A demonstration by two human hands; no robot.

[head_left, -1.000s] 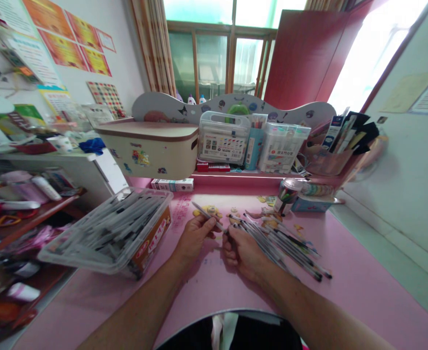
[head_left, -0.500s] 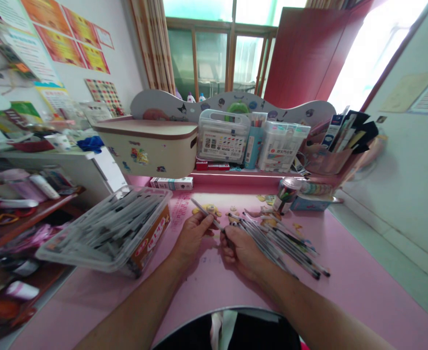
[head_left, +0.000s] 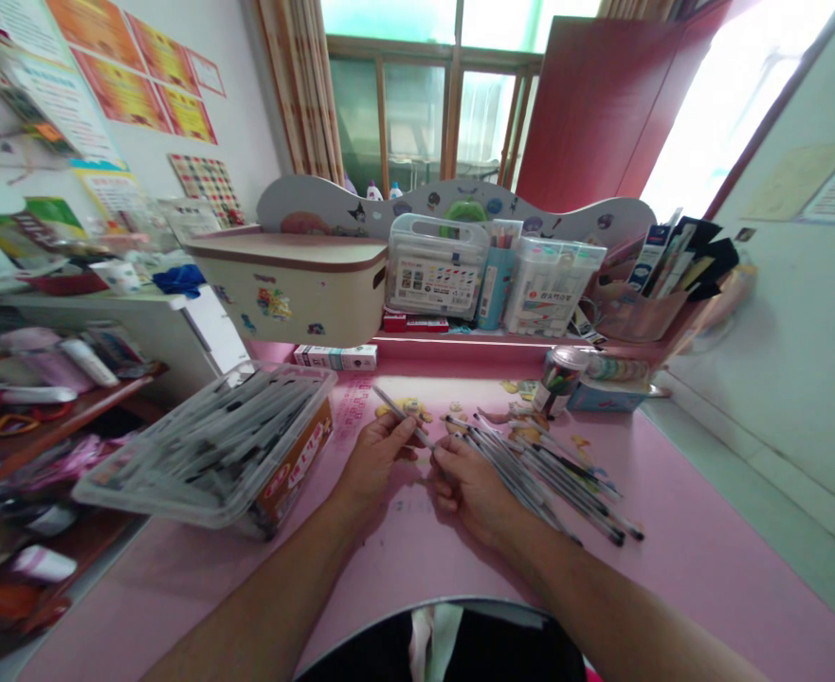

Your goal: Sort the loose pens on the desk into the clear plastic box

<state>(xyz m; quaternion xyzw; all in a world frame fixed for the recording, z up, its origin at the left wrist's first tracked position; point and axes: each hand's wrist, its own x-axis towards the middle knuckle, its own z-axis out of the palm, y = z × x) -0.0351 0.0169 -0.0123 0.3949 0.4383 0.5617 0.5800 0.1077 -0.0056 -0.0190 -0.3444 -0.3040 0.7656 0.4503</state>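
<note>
Between my two hands, above the pink desk [head_left: 403, 549], is a slim pale pen [head_left: 390, 402], tilted with its far end up to the left. My left hand [head_left: 381, 450] pinches its middle between thumb and fingers. Around its near end my right hand [head_left: 463, 478] is closed, hiding that end. Right beside the right hand lies a loose pile of pens [head_left: 537, 464], clear-barrelled with dark tips. To the left of my left hand stands a clear plastic box [head_left: 296, 464] filled with many similar pens.
Along the desk's back are a cream storage bin [head_left: 289, 294], a clear marker case [head_left: 435, 270], another marker box [head_left: 552, 284] and a pen holder [head_left: 637, 308]. A clear jar [head_left: 559, 379] stands beside a blue box [head_left: 606, 393] at right. Cluttered shelves [head_left: 68, 407] flank the left.
Both hands stay in nearly the same place on the pen; the right hand's fingers shift slightly at its near end. The box and the pile lie as before.
</note>
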